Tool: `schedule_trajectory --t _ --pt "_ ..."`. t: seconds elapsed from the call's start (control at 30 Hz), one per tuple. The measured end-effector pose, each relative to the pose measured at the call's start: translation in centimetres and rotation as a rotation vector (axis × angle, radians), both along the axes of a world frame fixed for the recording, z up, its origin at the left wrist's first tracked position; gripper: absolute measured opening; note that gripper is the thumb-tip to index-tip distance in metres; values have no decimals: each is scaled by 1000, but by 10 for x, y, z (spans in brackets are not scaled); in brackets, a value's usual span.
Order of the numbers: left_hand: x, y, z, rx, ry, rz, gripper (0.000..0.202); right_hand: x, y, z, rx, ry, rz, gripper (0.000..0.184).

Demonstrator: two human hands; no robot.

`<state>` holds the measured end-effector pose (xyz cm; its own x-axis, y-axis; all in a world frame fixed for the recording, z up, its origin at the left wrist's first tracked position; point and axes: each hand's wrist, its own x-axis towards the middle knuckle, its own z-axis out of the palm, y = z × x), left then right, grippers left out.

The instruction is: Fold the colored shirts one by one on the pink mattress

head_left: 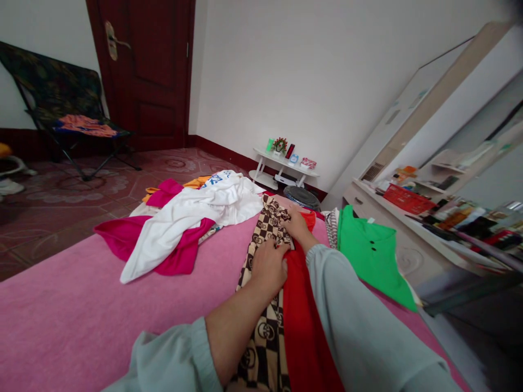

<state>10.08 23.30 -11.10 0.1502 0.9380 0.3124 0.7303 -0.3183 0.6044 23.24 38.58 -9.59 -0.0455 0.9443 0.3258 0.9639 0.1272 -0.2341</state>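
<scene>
A brown-and-cream checkered garment [263, 228] lies lengthwise on a pink bedcover [73, 305], partly over a red garment [302, 321]. My left hand [269, 267] presses down on the checkered cloth where it meets the red one, fingers curled onto the fabric. My right hand [295, 224] rests farther up on the same checkered garment, fingers flat and pointing left. Both forearms wear pale grey-green sleeves.
A heap of white [192, 218], magenta [122, 234] and orange clothes lies at the bed's far left. A green shirt [370, 250] lies to the right. Beyond stand a cluttered dresser [408, 218], a small white shelf table [281, 166], a folding chair [61, 103] and a dark red door [151, 71].
</scene>
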Motion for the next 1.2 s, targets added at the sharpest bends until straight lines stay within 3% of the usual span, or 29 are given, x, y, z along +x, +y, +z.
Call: schedule_trajectory --t 0.13,0.27,0.4,0.57,0.8,0.93,1.1,1.2 --pt "0 2 0 -17 79 -14 33 -2 4 -3 -49 1 -73 25" --pt "1 4 -3 22 98 16 28 -9 0 -3 59 12 -168 37" --pt "2 5 -5 28 107 14 26 -25 5 -5 155 -6 -43 42" --pt "1 5 -3 30 104 13 24 -39 21 -6 -81 -114 59 31" --pt "1 4 -2 23 56 18 27 -22 23 -10 -131 -115 -149 46" --pt "2 3 -3 36 74 18 27 -17 16 -9 -171 -113 -151 46" --pt "2 4 -4 42 84 19 27 -15 3 -2 82 -133 -244 59" --pt "2 4 -5 39 70 11 26 -7 -1 -3 42 -78 -291 46"
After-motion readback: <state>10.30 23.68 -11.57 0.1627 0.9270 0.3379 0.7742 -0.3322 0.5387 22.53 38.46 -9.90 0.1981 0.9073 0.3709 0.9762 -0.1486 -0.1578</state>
